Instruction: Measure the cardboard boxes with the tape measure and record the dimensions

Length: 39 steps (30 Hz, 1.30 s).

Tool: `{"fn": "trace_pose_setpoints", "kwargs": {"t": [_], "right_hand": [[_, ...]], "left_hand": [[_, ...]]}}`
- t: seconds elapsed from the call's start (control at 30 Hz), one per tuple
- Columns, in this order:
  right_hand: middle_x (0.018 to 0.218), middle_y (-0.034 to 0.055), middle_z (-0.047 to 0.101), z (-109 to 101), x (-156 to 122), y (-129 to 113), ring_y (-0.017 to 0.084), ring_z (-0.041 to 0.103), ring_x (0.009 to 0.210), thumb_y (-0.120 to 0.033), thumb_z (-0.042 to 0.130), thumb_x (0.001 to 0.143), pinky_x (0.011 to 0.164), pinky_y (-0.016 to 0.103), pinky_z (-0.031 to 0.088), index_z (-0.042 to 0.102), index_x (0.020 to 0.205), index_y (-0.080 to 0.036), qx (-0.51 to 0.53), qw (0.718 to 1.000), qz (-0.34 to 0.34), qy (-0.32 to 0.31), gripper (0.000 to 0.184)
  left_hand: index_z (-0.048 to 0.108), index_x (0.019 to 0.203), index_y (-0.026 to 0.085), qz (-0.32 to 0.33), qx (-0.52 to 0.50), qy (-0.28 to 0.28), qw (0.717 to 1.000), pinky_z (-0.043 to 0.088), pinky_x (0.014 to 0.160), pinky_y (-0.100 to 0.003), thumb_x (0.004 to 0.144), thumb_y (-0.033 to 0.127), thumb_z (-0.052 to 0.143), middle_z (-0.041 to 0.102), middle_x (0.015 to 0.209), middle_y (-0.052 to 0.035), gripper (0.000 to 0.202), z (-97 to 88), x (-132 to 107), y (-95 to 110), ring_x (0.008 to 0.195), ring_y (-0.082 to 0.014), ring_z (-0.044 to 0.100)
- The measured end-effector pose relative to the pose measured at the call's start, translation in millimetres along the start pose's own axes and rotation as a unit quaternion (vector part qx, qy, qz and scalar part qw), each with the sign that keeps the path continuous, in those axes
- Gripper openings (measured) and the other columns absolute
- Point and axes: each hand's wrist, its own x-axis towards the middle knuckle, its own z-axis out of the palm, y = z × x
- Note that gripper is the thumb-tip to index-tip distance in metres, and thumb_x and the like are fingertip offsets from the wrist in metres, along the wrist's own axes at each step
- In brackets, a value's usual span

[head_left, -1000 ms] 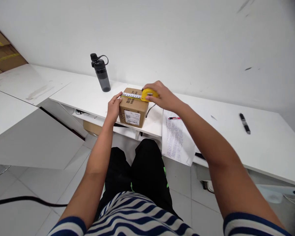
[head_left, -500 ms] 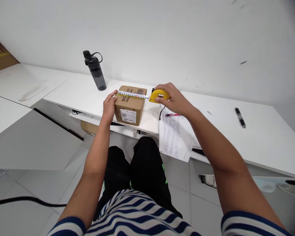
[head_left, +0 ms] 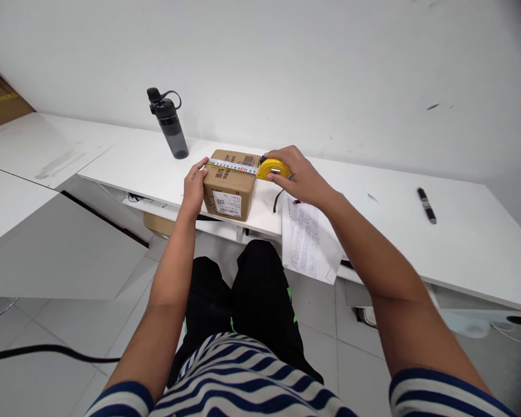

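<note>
A brown cardboard box [head_left: 238, 183] with printing and a white label stands on the white desk in front of me. Across its top lies the numbered tape blade [head_left: 228, 165] of a yellow tape measure [head_left: 270, 168]. My right hand [head_left: 301, 176] is wrapped round the yellow case, which sits against the box's right top edge, its dark strap hanging below. At the left top edge, my left hand [head_left: 194, 188] presses the blade's end to the box with closed fingers. The blade's tip is hidden under those fingers.
A dark water bottle [head_left: 172, 130] stands behind the box to the left. Written sheets of paper [head_left: 306, 243] overhang the desk's front edge, with a red pen [head_left: 297, 201] partly hidden by my arm. Farther right lies a black marker [head_left: 426, 205]. A wall backs the desk [head_left: 386, 231].
My right hand has moved the tape measure case left to the box's edge, and less blade is showing. My left hand stays at the box's left edge.
</note>
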Motion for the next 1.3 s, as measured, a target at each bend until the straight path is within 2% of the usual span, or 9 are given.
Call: {"fn": "trace_pose_setpoints", "kwargs": {"t": [0.17,1.03,1.3], "right_hand": [[0.128,0.0077,0.05,-3,0,-5,0.031,0.047,0.117,-0.059,0.05,0.091,0.095,0.052,0.047,0.049,0.134,-0.037,-0.007,1.0,0.004,-0.015,0.048],[0.131,0.0071,0.049,1,-2,1,0.031,0.047,0.12,-0.054,0.049,0.092,0.095,0.052,0.048,0.048,0.133,-0.038,-0.014,1.0,0.002,-0.009,0.044],[0.133,0.0088,0.051,3,-2,6,0.033,0.05,0.12,-0.057,0.053,0.089,0.099,0.056,0.044,0.039,0.142,-0.035,-0.035,0.999,0.002,0.014,0.059]], "left_hand": [[0.067,0.121,0.027,-0.003,0.002,-0.001,1.0,0.051,0.091,-0.035,0.083,0.04,0.058,0.067,0.124,-0.0039,0.042,-0.6,0,0,0.114,-0.0257,0.059],[0.068,0.118,0.026,0.002,0.003,0.007,1.0,0.051,0.09,-0.035,0.082,0.041,0.059,0.067,0.121,-0.004,0.04,-1.0,0,-1,0.113,-0.0256,0.058],[0.067,0.118,0.026,0.0,0.002,0.01,1.0,0.052,0.09,-0.035,0.082,0.041,0.058,0.067,0.12,-0.0043,0.04,0.4,-2,1,0.113,-0.0257,0.059]]}}
